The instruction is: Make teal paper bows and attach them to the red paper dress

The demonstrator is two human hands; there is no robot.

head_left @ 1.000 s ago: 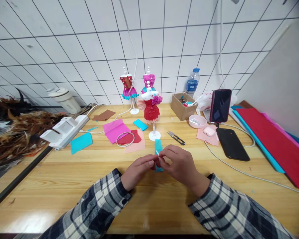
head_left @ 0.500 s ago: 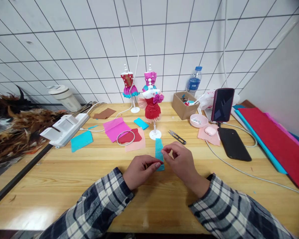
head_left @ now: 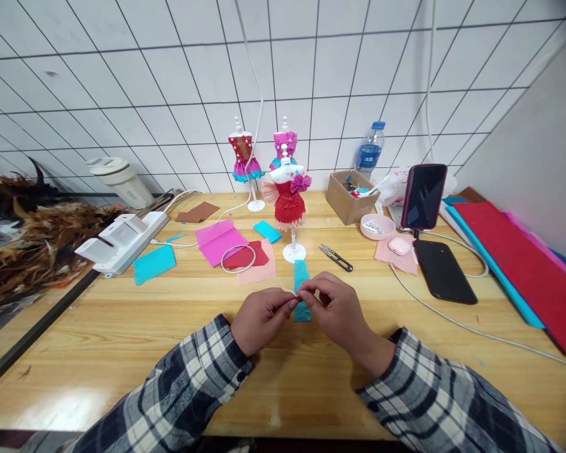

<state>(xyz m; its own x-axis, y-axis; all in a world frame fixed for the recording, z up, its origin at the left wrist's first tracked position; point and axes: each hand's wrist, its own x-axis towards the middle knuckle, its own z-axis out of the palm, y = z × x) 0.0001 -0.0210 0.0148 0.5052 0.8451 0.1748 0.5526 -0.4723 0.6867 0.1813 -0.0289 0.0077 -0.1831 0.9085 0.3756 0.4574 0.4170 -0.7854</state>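
1. Ref = red-dress mannequin (head_left: 290,204), upright on desk (head_left: 170,358). All L/R below = person's side.
2. Blue strip (head_left: 302,313) flat on desk, directly in front of ref, far end just by its base; partly hidden by fingers.
3. R hand (head_left: 337,309): in front of ref, slightly R, above strip. Thumb + idx pinching the end of a tiny white sliver (head_left: 290,291); too small to ID.
4. L hand (head_left: 263,319): in front of ref, slightly L. Thumb + idx together, tips meeting R hand's; can't tell if they grip sliver too.
5. Front-L of ref: magenta sheet (head_left: 217,236), red piece (head_left: 260,253), peach piece (head_left: 270,270), w/ ring (head_left: 223,259) lying across some of them.
6. Front-R of ref: snips (head_left: 342,261), near R hand, not touching.
7. R of ref: pink dish (head_left: 378,234) w/ small bits; cardboard box (head_left: 358,211) just behind dish.
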